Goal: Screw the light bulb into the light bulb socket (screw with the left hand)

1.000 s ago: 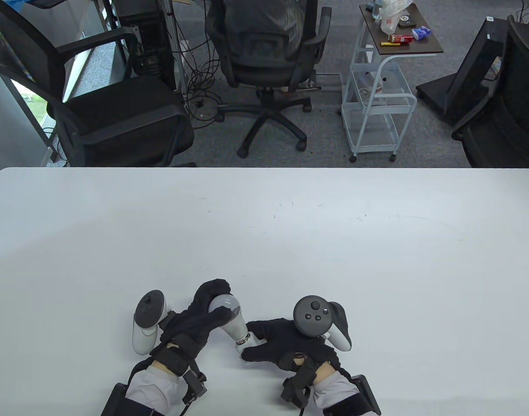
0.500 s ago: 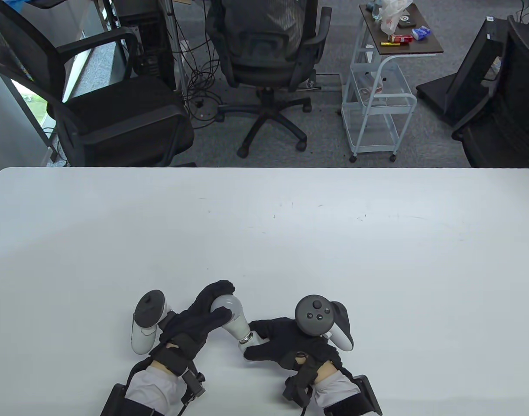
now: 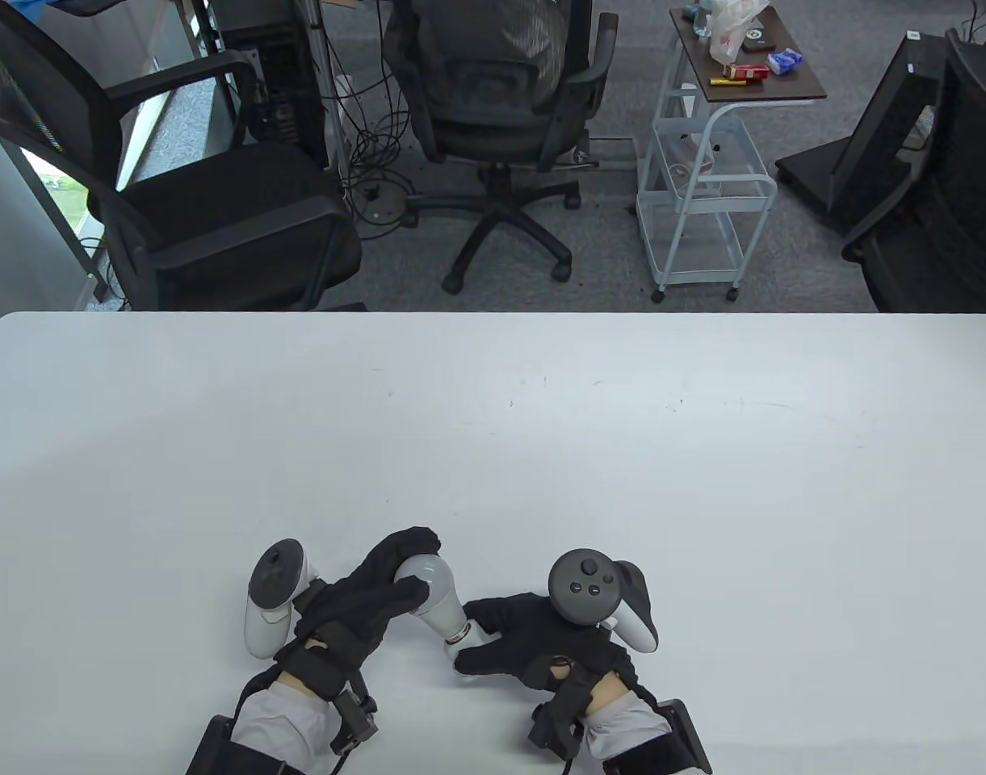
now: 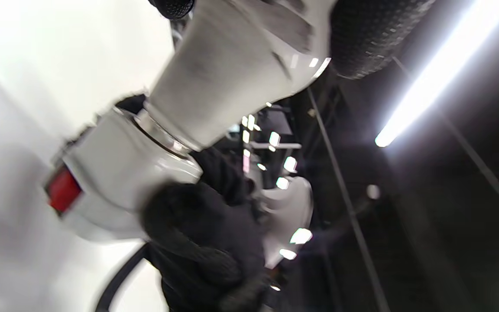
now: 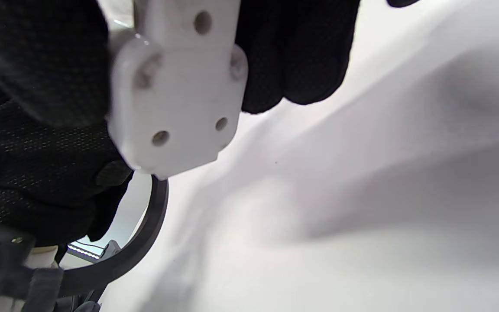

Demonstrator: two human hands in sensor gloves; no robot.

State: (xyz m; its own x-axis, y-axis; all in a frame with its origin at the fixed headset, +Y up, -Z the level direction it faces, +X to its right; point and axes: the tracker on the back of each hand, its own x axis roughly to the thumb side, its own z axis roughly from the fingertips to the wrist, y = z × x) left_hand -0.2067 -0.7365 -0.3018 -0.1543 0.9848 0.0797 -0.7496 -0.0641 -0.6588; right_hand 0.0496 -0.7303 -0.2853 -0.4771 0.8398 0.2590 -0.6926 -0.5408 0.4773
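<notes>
A white light bulb [image 3: 434, 593] stands tilted with its metal base in a white socket [image 3: 467, 636] near the table's front edge. My left hand [image 3: 379, 585] grips the bulb's round top, fingers over the far side and thumb on the near side. My right hand [image 3: 513, 638] holds the socket, which is mostly hidden under its fingers. In the left wrist view the bulb's neck [image 4: 232, 73] enters the socket [image 4: 115, 182], which has a red tab. In the right wrist view the socket's flat base [image 5: 176, 91] with screw holes sits between my gloved fingers [image 5: 293, 56].
The white table [image 3: 493, 436] stretches far ahead and to both sides. Beyond its far edge stand office chairs [image 3: 493, 97] and a small cart [image 3: 711, 186]. A black cable [image 5: 145, 242] runs from the socket under my right hand.
My left hand has turned slightly on the bulb, its fingers shifting a little right and its wrist tracker rotating. The bulb and socket nudged slightly right. The right hand barely moved.
</notes>
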